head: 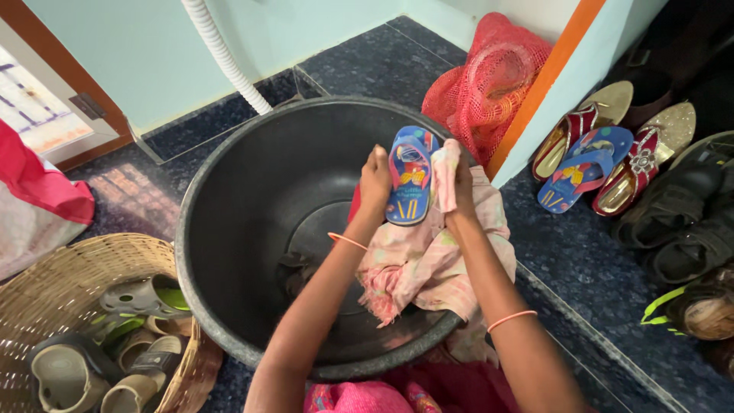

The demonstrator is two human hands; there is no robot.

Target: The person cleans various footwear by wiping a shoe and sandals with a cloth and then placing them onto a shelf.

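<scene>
Both my forearms reach forward and converge. My left hand (375,181) is curled shut, knuckles up; my right hand (462,186) is closed just beside it. I see a thin orange band on each wrist.

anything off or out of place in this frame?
Nothing damaged or spilled. One oddity: the blue flip-flop in the left hand is apart from its mate, which lies on the floor among the other shoes at right.

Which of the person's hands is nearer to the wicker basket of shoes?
The left. The left hand grips the blue flip-flop on the side toward the wicker basket; the right hand, holding a pink cloth, is on its far side.
</scene>
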